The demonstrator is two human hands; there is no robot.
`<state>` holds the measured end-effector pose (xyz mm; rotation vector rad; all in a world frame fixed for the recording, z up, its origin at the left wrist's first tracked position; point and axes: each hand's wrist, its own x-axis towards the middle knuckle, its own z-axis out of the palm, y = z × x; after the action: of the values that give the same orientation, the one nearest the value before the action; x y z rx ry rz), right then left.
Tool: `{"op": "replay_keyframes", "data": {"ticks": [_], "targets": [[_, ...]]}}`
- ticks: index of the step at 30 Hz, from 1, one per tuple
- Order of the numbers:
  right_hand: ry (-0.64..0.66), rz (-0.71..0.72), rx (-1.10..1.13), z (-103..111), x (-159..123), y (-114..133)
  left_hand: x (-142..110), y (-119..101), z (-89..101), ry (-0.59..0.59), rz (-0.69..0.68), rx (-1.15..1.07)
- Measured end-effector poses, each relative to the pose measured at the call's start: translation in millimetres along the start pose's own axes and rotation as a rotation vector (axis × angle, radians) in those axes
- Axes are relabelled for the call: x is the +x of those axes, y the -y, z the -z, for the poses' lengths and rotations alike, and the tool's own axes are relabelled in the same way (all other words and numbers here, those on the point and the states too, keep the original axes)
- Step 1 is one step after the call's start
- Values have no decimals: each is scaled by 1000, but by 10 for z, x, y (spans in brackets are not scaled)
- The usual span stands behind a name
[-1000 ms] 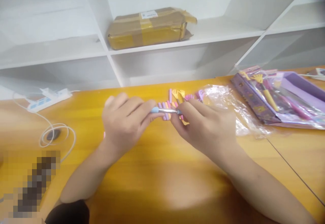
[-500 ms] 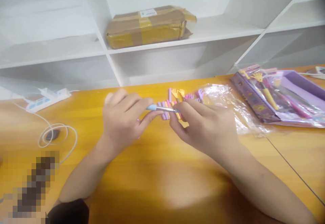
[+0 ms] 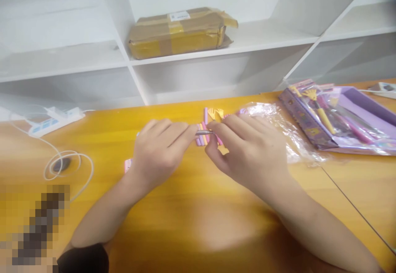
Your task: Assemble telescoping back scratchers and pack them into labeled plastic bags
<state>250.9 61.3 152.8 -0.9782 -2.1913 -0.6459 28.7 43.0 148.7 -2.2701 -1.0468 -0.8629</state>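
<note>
Both the left hand (image 3: 163, 149) and right hand (image 3: 247, 149) are curled closed, pinching a slim silver metal rod (image 3: 203, 132), which spans the gap between them. Short purple, orange and pink sticks (image 3: 201, 140) show beyond it on the orange-brown wooden table (image 3: 161, 227); crumpled clear plastic (image 3: 298, 145) lies beside the right hand.

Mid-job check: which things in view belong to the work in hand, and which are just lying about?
Belonging, as I judge it:
metal rod, held between left hand and right hand
coloured sticks
yellow hand-shaped pieces
probably the packaged pieces in the purple box

Apparently just lying about:
taped cardboard box
power strip
crumpled clear plastic
</note>
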Motion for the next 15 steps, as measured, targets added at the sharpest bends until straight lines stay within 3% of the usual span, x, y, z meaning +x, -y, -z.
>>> {"op": "replay_keyframes", "data": {"ticks": [8, 10, 12, 15], "targets": [[218, 88, 130, 181, -24, -167, 55, 128, 0, 1, -47, 77], [192, 79, 108, 215, -24, -264, 57, 229, -1, -29, -54, 97], [105, 61, 55, 195, -20, -469, 17, 463, 18, -90, -28, 141], [-28, -48, -14, 90, -92, -1074, -148, 1097, 112, -165, 46, 179]]}}
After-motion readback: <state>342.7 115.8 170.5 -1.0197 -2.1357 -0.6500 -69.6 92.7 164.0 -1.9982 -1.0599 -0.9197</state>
